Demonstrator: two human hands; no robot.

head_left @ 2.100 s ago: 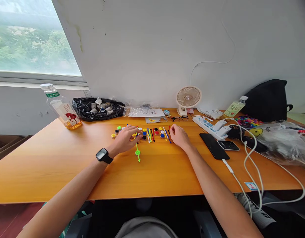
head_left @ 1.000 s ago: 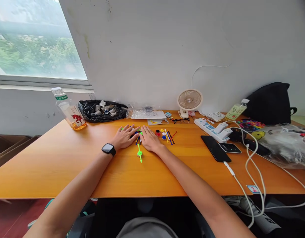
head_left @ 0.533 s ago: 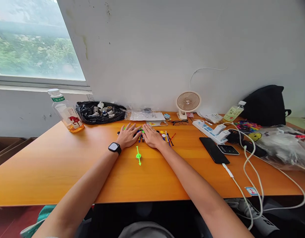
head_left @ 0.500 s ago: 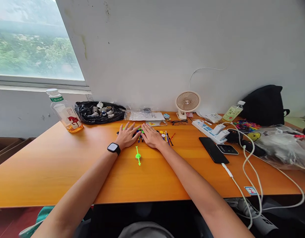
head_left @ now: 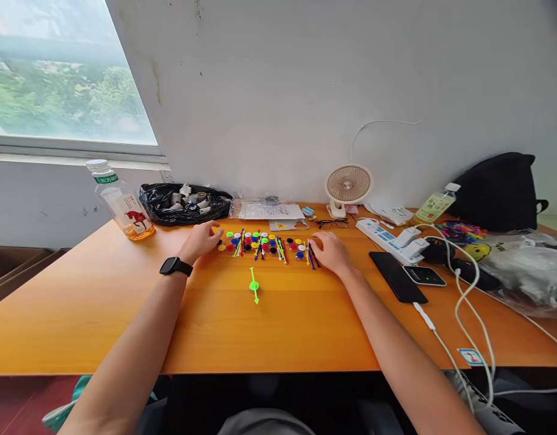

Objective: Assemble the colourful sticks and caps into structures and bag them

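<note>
Set crosswise in a row at the middle of the tabletop (head_left: 215, 326): coloured discs (head_left: 264, 241) and thin arrows (head_left: 282, 250), with a lone green arrow (head_left: 254, 286) just nearer, tip toward the near edge. Looks light and stiff, likely smooth plastic, so probably prone to skid; best pinched, by the look of it, at the rim for a disc and at mid-shaft for an arrow (slender enough to snap or bend under a hard squeeze). At the row's left end, a left hand (head_left: 201, 240) with fingers loosely bent and parted, apparently holding nothing; at the right end, a right hand (head_left: 331, 251) curled close beside the arrows there, whether touching or gripping impossible to tell. Farther out: black plastic bag (head_left: 183, 206) and bottle (head_left: 128, 211) far left, small fan (head_left: 348, 184) far and right of middle, power strip (head_left: 387, 240) and dark phone (head_left: 397, 277) right.
</note>
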